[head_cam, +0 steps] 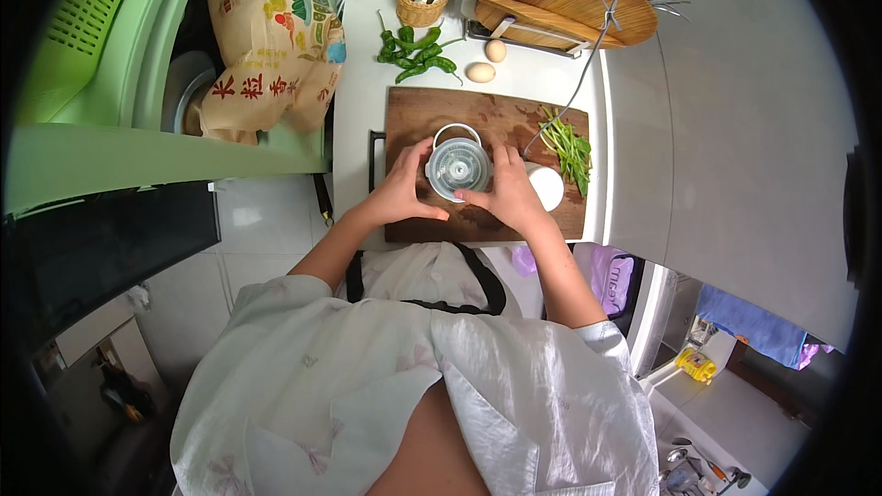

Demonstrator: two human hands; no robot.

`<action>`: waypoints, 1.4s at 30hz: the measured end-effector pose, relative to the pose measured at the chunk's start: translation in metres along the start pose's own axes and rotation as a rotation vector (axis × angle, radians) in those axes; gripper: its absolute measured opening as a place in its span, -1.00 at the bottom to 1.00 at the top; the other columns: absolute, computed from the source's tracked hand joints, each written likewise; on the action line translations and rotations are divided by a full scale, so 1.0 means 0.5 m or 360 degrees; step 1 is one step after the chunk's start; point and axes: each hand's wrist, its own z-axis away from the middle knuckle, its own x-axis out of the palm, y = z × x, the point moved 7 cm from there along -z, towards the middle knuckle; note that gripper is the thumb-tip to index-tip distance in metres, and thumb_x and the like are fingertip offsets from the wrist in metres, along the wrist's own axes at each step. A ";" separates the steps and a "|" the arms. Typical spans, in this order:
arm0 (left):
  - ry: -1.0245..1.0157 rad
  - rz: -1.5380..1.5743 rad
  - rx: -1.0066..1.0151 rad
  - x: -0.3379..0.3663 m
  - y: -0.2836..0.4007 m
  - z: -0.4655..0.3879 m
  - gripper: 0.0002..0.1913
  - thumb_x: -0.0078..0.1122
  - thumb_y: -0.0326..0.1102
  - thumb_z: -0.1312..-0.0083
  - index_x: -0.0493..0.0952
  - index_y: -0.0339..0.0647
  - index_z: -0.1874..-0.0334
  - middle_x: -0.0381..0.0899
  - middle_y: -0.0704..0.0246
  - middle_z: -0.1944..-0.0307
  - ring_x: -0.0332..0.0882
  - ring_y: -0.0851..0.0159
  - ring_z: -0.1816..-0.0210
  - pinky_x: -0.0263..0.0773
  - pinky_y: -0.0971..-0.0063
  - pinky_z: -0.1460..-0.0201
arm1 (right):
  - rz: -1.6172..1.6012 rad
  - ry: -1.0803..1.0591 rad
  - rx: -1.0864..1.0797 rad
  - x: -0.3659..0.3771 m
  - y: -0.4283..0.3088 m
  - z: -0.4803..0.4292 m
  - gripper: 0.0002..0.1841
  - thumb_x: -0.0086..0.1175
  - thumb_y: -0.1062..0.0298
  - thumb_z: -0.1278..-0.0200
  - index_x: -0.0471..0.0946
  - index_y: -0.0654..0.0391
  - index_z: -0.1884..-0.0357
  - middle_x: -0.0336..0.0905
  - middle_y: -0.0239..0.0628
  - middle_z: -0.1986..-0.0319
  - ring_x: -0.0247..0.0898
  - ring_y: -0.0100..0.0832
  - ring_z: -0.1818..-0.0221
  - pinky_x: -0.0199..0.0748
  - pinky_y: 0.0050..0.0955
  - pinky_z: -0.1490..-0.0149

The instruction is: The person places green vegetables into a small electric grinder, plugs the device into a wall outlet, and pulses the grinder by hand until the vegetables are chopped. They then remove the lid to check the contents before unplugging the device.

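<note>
On the wooden cutting board (420,107) stands a round clear plastic container (460,167) with a white loop handle at its far side. My right hand (506,189) touches its right side, with the thumb across the near rim. My left hand (406,186) is curved at its left, fingers and thumb apart; whether a fingertip touches it I cannot tell. Right beside my right hand is a white round object (546,187), partly hidden by that hand; a grey cord runs down to it. Cut green stems and leaves (570,151) lie at the board's right edge.
Green peppers (420,52) and two eggs (481,72) lie on the white counter (358,69) beyond the board. A wicker basket (422,12) of spoons and a rack with a round wooden board (565,7) stand behind. A printed bag (269,62) sits on the green shelf at left.
</note>
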 end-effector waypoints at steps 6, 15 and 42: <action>0.0128 0.0115 0.0055 0.064 -0.062 0.004 0.44 0.63 0.00 0.25 -0.38 -0.34 -0.47 -0.07 -0.06 -0.44 -0.01 -0.02 -0.46 0.01 0.23 -0.45 | 0.0260 0.0154 -0.0561 0.015 -0.058 -0.003 0.11 0.43 -0.10 0.23 0.14 0.30 -0.34 0.11 0.16 -0.28 -0.02 0.14 -0.37 0.02 -0.08 -0.41; 0.0622 -0.0183 0.0183 0.093 -0.082 -0.001 0.08 0.54 -0.12 0.16 0.05 -0.36 -0.37 0.20 -0.01 -0.31 0.22 -0.09 -0.31 0.18 0.16 -0.34 | 0.0502 -0.0035 -0.1054 0.069 -0.056 -0.021 -0.07 0.28 -0.16 0.07 0.23 0.10 -0.33 0.16 0.06 -0.24 0.04 0.06 -0.35 -0.10 0.03 -0.44; 0.0675 0.0004 0.0136 0.066 -0.042 -0.003 0.20 0.67 -0.08 0.34 0.07 -0.33 -0.37 0.36 0.06 -0.20 0.34 0.00 -0.23 0.24 0.22 -0.31 | -0.2187 0.1325 0.0225 -0.155 0.112 0.141 -0.35 -0.28 -0.19 -0.38 0.26 0.17 -0.26 0.37 -0.11 -0.09 0.34 -0.14 -0.11 0.40 -0.08 -0.08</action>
